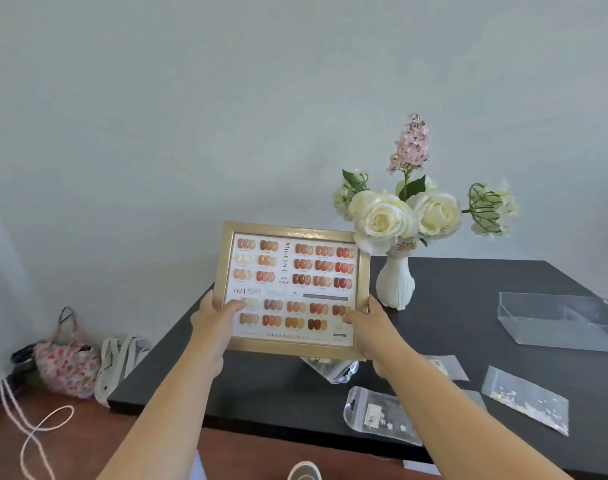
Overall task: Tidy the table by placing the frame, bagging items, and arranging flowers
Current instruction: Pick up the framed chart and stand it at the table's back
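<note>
Above the dark table (451,306), left hand (212,323) and right hand (371,327) each close their grip on the gold frame (292,289), held upright. Flowers (399,213) stand in a white vase (396,278) just beside it; clear bags (382,415) lie below

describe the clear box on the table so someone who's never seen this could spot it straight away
Start at the black table and go to its far right side, past the white vase of flowers. The clear box lies there, open-topped and apparently empty. Unlike the flat plastic packets nearer the front edge, it is rigid, with upright see-through walls.
</note>
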A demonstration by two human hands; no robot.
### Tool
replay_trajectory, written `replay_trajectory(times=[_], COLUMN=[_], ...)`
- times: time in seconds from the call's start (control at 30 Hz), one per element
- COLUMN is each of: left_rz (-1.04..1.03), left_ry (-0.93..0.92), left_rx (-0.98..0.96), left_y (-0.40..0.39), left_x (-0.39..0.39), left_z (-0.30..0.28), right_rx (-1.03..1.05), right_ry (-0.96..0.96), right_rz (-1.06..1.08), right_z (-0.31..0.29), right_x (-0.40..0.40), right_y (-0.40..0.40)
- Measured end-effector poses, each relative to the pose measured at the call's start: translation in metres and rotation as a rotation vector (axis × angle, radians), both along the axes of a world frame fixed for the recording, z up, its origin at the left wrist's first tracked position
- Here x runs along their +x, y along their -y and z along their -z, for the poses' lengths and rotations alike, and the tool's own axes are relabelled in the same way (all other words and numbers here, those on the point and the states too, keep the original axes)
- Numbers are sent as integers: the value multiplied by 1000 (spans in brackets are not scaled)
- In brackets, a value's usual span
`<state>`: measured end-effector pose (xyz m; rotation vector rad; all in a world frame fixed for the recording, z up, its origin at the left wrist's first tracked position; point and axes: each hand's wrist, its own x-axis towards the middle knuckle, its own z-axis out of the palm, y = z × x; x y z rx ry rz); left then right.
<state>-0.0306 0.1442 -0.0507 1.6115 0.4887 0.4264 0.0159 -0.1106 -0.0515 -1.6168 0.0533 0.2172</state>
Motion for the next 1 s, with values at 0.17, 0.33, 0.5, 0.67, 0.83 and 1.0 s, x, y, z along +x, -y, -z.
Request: replay_trajectory(times=[0.17,0.33,0.5,0.67,0.83,1.0], left_rz=[-121,-111,-68,-13,-57,-198], left_ry=[-22,-69,-61,40,85,77], left_rx=[45,102,115,94,-15,-144], left_y=[-45,-73,-86,-93,-102,-105], left_x=[11,57,131,200,235,270], left_z=[-5,0,7,30,46,42], right_rx=[17,-9,-22,-136,-195,-164], right_ry=[3,53,118,220,249,292], right_rz=[-84,-110,-75,73,217,231], right_z=[-10,-19,-16,2,21,27], right_x=[31,84,154,218,253,275], right_y=[-56,-87,-102,-98,-85,-87])
